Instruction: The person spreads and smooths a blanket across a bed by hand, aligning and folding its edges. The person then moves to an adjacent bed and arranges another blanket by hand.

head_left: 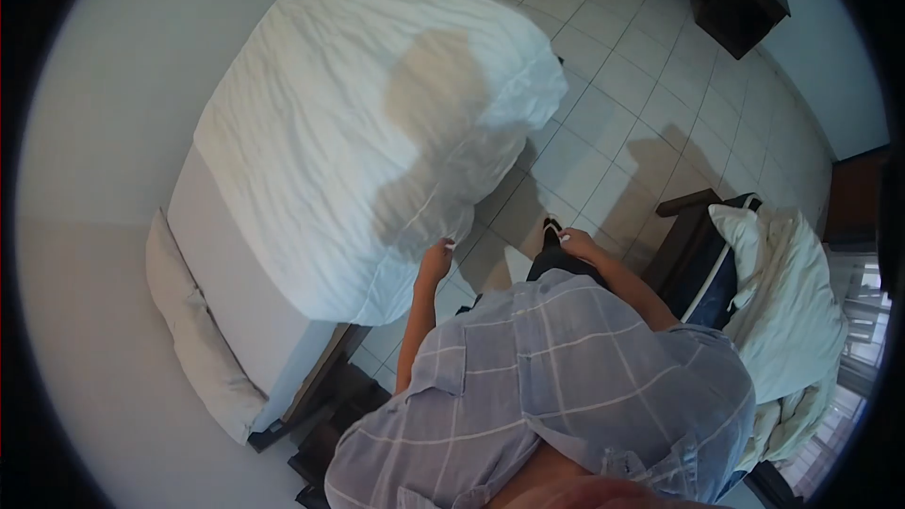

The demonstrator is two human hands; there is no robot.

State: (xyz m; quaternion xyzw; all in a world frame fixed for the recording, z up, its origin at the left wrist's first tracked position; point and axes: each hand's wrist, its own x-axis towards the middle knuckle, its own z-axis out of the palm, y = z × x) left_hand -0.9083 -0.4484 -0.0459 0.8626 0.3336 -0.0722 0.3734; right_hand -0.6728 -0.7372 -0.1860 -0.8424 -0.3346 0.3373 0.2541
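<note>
A white duvet [320,123] lies wrinkled over most of the bed, its edge hanging down on the near side. My left hand [437,257] is at that hanging edge, fingers closed on a bit of white cloth. To the right, my right hand [578,245] hangs in front of my body near my dark trousers, its fingers curled around something small and whitish that I cannot make out. The pale mattress [240,273] shows bare beside the duvet, with a white pillow [203,339] along its far left edge.
On the right, a dark wooden chair or bench [686,250] holds white bedding [792,311]. A dark nightstand [344,415] stands below the bed. Tiled floor [603,123] runs between bed and chair. A dark cabinet [745,14] is at the upper right.
</note>
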